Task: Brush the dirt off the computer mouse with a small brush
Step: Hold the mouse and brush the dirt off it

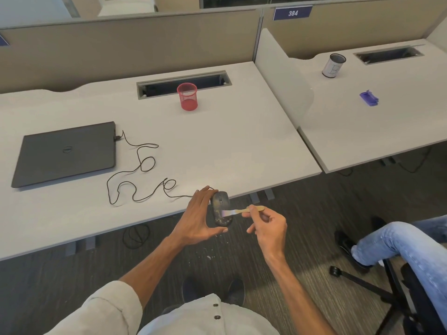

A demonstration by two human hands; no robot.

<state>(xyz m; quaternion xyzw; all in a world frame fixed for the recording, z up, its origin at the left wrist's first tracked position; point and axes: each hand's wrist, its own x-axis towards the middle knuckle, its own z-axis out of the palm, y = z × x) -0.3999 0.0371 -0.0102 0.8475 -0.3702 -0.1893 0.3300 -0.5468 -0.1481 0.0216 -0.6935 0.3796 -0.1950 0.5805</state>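
While the person sat at the near edge of the pale grey worktop (242, 131), the left hand (200, 216) cupped the black computer mouse (220, 207) just past that edge, above the floor, with its thumb under the near end and its fingers (202, 193) spread along the far side. Pale specks of dirt lay on the near half of the mouse. The right hand (267, 226) pinched the tan handle of a small brush (244, 210) between thumb and fingertips, the other fingers curled in, and the bristles rested on the mouse's right side. Crumbs dotted the dark striped carpet (217, 257) below the hands. A rolled light sleeve (108, 308) and two dark shoes showed at the bottom of the view.

At the right, another person's leg in blue jeans (399, 243) crossed over a black wheeled chair base (377, 286). From the mouse a thin black cable (140, 165) wound in loops across the worktop to a closed dark laptop (65, 153) on the left. Farther back, a red mesh cup (187, 96) stood in front of a long cable slot (183, 84). A low divider separated a neighbouring worktop, which carried a grey mesh cup (334, 65) and a small purple object (368, 98). Beige partition panels (121, 44) closed off the back, one bearing a blue sign (292, 12) reading 384.
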